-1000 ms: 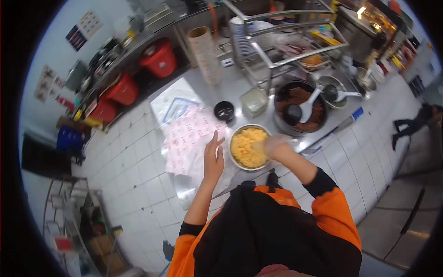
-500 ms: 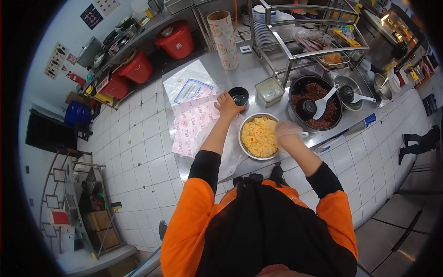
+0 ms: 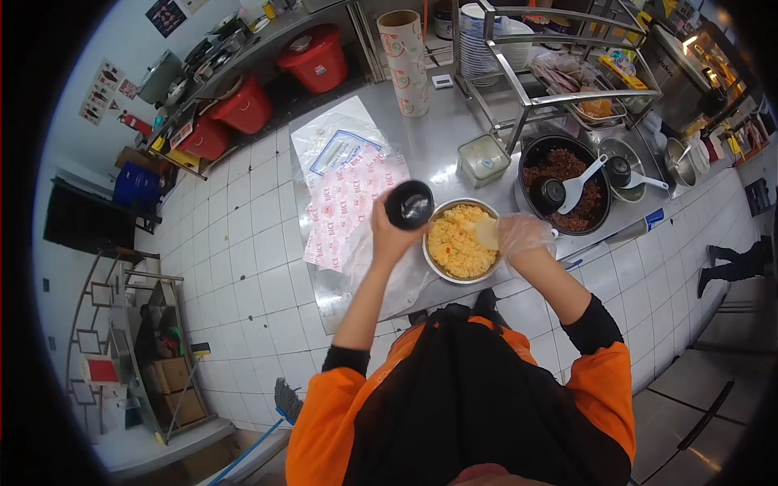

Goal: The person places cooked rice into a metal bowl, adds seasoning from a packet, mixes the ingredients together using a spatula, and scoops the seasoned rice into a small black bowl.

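Note:
A small black bowl (image 3: pixel 410 204) is held in my left hand (image 3: pixel 392 233), just left of a round metal bowl (image 3: pixel 448 276) of yellow rice (image 3: pixel 459 243). Clear plastic covers my right hand (image 3: pixel 523 236), which is closed round a pale paddle (image 3: pixel 487 233) whose blade rests on the rice. Printed pink paper (image 3: pixel 348 202) and a clear plastic bag (image 3: pixel 381 279) lie left of the bowls. To the right, a black pot (image 3: pixel 601 224) contains dark reddish food, with a white ladle (image 3: pixel 580 188) and a black cup (image 3: pixel 548 195) in it.
Behind the metal bowl stands a square clear container (image 3: pixel 483 160). A tall printed roll (image 3: pixel 405 69) and a metal rack (image 3: pixel 527 101) are at the back. Red bins (image 3: pixel 314 61) stand beyond the table. At the far right, a person's dark-clothed legs (image 3: pixel 725 263) show.
My left hand has reached over to the black bowl, taken hold of it and brought it off the table towards the rice bowl. My right hand stays at the rice, with the paddle now clearer.

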Available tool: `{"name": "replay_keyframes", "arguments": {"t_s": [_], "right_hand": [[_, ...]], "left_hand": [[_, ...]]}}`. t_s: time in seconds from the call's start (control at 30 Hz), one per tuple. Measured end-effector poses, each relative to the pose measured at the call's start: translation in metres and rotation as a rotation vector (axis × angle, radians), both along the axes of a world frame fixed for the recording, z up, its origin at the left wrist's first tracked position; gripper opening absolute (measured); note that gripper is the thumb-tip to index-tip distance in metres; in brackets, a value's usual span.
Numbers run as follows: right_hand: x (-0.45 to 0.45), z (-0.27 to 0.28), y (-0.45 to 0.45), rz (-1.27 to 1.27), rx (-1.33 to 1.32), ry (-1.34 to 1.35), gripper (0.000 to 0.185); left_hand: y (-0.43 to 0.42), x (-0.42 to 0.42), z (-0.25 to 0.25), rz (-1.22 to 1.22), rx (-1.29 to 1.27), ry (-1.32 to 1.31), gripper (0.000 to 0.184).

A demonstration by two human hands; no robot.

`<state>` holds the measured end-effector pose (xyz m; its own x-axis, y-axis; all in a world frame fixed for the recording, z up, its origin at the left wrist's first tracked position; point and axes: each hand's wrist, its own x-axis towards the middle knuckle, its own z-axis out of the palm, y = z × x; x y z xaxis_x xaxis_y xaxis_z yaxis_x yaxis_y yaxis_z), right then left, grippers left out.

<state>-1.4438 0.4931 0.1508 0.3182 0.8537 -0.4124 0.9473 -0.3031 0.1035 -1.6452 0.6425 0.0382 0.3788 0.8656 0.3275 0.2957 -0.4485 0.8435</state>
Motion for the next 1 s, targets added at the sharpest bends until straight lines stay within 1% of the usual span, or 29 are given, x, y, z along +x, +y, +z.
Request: {"name": "replay_keyframes", "arguments": {"t_s": [0.03,0.07,0.1,0.13,0.2,0.23,0.33,0.4,0.43,0.53,0.57,0.63,0.67,0.7,0.73,0.8,0.93,1.0], "right_hand": [[0.0,-0.004,0.002,-0.001,-0.053,-0.005,0.025],[0.003,-0.012,0.004,-0.016,-0.043,-0.001,0.026],[0.005,-0.022,0.005,-0.03,-0.036,0.004,0.028],[0.006,-0.029,0.007,-0.043,-0.03,0.01,0.03],[0.003,-0.027,0.014,-0.074,-0.103,0.029,0.032],[0.002,-0.025,0.018,-0.093,-0.141,0.037,0.033],[-0.01,-0.015,0.013,-0.099,-0.023,0.023,0.026],[-0.02,-0.028,0.013,-0.1,0.043,-0.024,0.019],[-0.026,-0.036,0.013,-0.101,0.078,-0.047,0.021],[-0.051,-0.048,0.016,-0.195,0.145,0.085,0.014],[-0.06,-0.053,0.017,-0.148,0.134,0.049,0.014],[-0.073,-0.061,0.018,-0.045,0.11,-0.017,0.014],[-0.073,-0.061,0.015,-0.011,0.144,0.001,0.014],[-0.073,-0.061,0.012,0.021,0.182,0.02,0.014],[-0.071,-0.06,0.009,0.053,0.224,0.034,0.015],[-0.07,-0.045,0.007,0.058,0.209,0.085,0.019],[-0.061,-0.038,0.005,0.006,0.221,0.16,0.025],[-0.056,-0.032,0.004,0.027,0.192,0.198,0.026]], "left_hand": [[-0.012,-0.006,-0.008,-0.047,-0.106,-0.116,0.095],[-0.021,-0.007,-0.013,-0.078,-0.166,-0.212,0.095],[-0.03,-0.007,-0.012,-0.117,-0.29,-0.366,0.095],[-0.035,-0.007,-0.014,-0.103,-0.305,-0.446,0.096],[-0.037,-0.007,-0.018,-0.083,-0.328,-0.612,0.099],[-0.036,-0.008,-0.026,-0.071,-0.308,-0.618,0.105],[-0.044,0.001,-0.021,-0.058,-0.297,-0.703,0.108],[-0.049,0.018,-0.028,0.006,-0.34,-0.827,0.11],[-0.05,0.025,-0.032,0.037,-0.36,-0.888,0.111],[-0.053,0.038,-0.027,0.108,-0.434,-0.988,0.107],[-0.054,0.039,-0.022,0.107,-0.49,-1.036,0.109],[-0.058,0.047,-0.01,0.114,-0.369,-0.928,0.108],[-0.062,0.049,-0.003,0.117,-0.31,-0.864,0.108],[-0.063,0.052,0.008,0.137,-0.288,-0.861,0.109],[-0.062,0.055,0.008,0.141,-0.315,-0.871,0.109],[-0.06,0.062,0.01,0.143,-0.366,-0.902,0.109],[-0.068,0.066,0.016,0.111,-0.297,-0.856,0.108],[-0.069,0.063,0.023,0.105,-0.29,-0.858,0.109]]}}
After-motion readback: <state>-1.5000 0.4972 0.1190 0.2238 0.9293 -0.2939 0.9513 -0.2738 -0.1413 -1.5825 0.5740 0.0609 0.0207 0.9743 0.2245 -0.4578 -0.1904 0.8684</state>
